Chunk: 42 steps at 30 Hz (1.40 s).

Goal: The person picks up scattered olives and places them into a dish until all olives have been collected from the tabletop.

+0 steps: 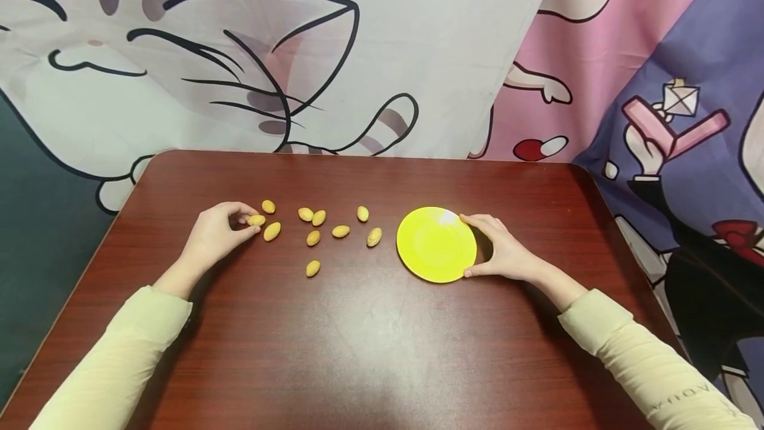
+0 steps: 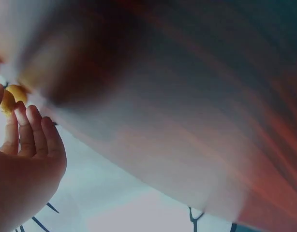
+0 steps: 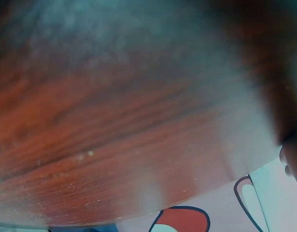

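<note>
At left on the tabletop [image 1: 370, 350], left hand [image 1: 217, 231] pinches a yellow oval [image 1: 256, 220]; nine loose ovals [image 1: 313, 238] scattered rightward. At right, plate [image 1: 437, 244] lies flat, right hand [image 1: 506, 251] clamped on its right rim.

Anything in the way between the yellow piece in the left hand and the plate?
Yes: several loose pieces lie on the table between the left hand, with its held piece, and the plate. Above them, nothing visible blocks the way.
</note>
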Tool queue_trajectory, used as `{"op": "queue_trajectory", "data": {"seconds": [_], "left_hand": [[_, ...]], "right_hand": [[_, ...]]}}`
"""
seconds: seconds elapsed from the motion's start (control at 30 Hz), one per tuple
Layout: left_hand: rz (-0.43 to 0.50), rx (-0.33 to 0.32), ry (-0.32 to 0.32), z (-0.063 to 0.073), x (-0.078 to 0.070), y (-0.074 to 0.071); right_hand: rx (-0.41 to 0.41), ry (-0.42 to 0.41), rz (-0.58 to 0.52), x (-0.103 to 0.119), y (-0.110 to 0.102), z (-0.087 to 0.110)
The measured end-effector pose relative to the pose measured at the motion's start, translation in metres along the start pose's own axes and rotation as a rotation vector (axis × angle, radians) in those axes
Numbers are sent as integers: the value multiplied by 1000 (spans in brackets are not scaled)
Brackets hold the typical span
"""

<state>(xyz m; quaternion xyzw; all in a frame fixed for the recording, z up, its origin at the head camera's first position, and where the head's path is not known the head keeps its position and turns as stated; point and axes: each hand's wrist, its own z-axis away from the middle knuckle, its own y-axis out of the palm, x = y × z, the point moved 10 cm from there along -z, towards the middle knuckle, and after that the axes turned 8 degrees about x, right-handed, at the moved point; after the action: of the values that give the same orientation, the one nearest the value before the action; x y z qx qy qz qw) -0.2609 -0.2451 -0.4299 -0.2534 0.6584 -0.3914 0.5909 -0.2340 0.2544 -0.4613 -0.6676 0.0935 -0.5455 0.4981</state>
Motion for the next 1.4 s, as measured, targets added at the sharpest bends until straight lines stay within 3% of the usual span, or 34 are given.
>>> {"op": "queue_trajectory", "data": {"seconds": [0.2,0.43,1.13,1.4], "left_hand": [[39,-54,46,1,-18,-2],[83,-49,76,0,-42,8],[264,68,227,-20,-139,69],[293,152,290,-30,-182,97]], "right_hand": [[8,2,2,-2,1,0],[9,-2,6,-2,2,-1],[9,-11,10,2,2,-1],[9,-8,10,2,3,-1]]}}
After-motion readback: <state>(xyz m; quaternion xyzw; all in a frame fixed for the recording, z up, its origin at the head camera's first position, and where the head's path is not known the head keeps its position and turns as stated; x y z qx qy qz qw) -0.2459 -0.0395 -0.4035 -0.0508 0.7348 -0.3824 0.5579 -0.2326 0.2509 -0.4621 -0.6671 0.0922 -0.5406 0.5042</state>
